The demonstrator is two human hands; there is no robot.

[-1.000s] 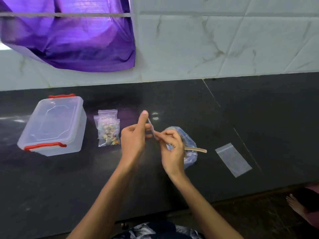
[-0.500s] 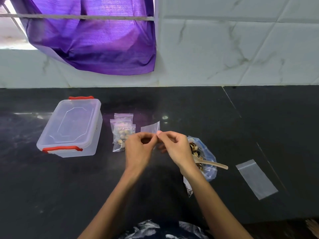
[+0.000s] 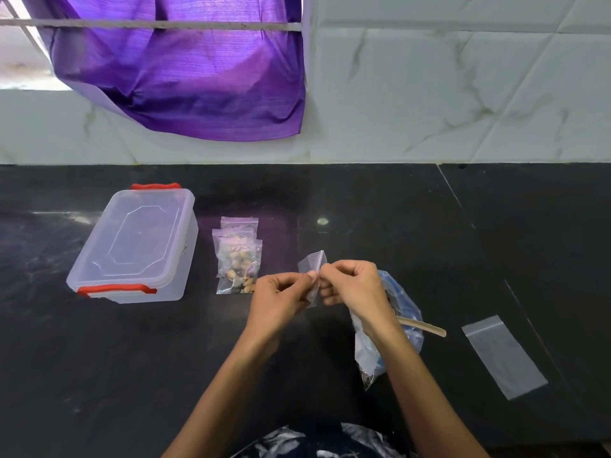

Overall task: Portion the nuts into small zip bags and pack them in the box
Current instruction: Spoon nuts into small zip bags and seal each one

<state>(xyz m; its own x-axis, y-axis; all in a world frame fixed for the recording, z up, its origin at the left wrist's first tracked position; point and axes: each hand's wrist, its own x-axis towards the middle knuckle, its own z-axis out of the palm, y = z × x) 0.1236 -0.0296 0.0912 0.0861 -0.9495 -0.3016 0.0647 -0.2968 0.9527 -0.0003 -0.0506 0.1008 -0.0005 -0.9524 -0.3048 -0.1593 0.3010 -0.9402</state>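
I stand at a black stone counter [image 3: 363,206] and look down at my two bare hands, which meet just above it near the middle. Between them I hold a small, clear zip bag [image 3: 312,264] that looks empty. My left hand [image 3: 281,297] pinches one side of the bag's edge between thumb and curled fingers, and my right hand [image 3: 355,285] pinches the other side the same way, so the two thumbs nearly touch. The bag sticks up above my fingertips and a little of it hangs below them.

To the left of my hands, a small pile of filled zip bags [image 3: 238,256] lies flat on the counter, with pale nuts showing through the plastic. Further left stands the clear plastic box [image 3: 135,246], its lid on, with red clips at the near and far ends.

Under my right wrist lies a larger clear bag with blue print [image 3: 401,312], partly hidden by my arm. A flat wooden stick [image 3: 425,326] pokes out of it to the right. Well apart to the right, one more empty zip bag [image 3: 504,357] lies flat.

Behind the counter rises a pale tiled wall [image 3: 463,77], with a purple cloth [image 3: 185,74] hanging over a line at upper left.
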